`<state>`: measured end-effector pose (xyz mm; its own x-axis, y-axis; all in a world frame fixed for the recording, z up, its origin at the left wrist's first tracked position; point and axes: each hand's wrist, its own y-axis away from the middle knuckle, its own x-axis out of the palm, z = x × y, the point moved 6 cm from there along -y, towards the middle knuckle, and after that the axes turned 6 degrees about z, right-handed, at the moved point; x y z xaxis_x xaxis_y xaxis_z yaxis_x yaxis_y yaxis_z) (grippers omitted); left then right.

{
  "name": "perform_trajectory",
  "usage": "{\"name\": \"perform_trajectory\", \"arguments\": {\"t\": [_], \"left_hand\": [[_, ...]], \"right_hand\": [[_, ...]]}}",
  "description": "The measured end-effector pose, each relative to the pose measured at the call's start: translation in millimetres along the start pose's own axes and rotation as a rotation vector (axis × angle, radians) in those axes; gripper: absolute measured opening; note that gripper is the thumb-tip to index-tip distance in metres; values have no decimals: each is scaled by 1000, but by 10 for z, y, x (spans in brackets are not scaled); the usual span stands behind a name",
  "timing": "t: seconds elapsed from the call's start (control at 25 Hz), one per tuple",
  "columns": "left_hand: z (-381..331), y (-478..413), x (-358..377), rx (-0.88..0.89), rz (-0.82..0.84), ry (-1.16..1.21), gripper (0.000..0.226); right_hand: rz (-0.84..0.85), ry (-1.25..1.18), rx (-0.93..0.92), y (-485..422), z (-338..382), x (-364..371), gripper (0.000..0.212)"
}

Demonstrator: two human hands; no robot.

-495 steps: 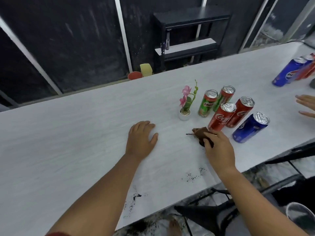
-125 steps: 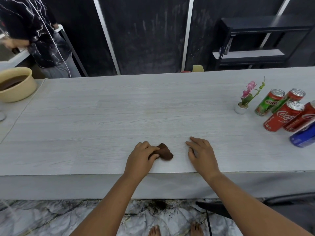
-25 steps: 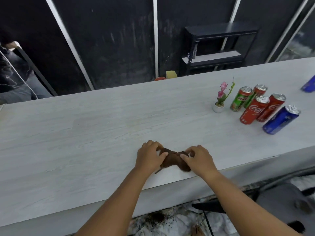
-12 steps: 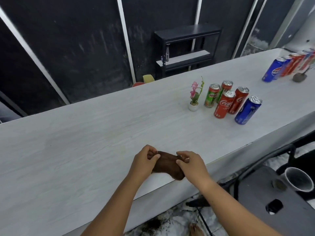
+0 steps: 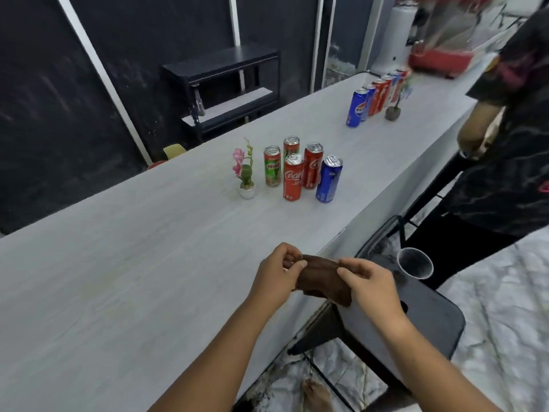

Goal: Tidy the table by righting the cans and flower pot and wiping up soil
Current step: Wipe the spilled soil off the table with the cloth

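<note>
At the near edge of the table, the left hand and the right hand each pinch one end of a brown cloth, which spans between them over that edge. Toward the table's middle, the flower pot stands upright. Five cans stand upright in a cluster just beside the pot, on its right.

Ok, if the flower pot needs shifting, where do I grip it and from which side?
Pinch the white pot round its low body, not the flimsy plant. Come from its open left or near side: the green Milo can stands close on its right. The left hand and right hand hold the brown cloth, so free one first.
</note>
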<state>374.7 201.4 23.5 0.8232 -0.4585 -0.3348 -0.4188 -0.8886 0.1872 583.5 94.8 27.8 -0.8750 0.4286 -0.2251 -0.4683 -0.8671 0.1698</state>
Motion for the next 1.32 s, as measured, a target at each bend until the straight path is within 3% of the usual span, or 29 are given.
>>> {"name": "perform_trajectory", "arguments": {"t": [0.36, 0.68, 1.04, 1.32], "left_hand": [[-585, -492, 1731, 134, 300, -121, 11], [191, -517, 2663, -9, 480, -358, 11], [692, -499, 3086, -79, 589, -485, 9], [78, -420, 2879, 208, 497, -425, 24]], "right_hand": [[-318, -170, 88, 202, -646, -1474, 19], [-389, -108, 387, 300, -1892, -1743, 23], [-362, 40, 545, 373, -2563, -1739, 17], [-414, -2, 366, 312, -2064, -1819, 17]]}}
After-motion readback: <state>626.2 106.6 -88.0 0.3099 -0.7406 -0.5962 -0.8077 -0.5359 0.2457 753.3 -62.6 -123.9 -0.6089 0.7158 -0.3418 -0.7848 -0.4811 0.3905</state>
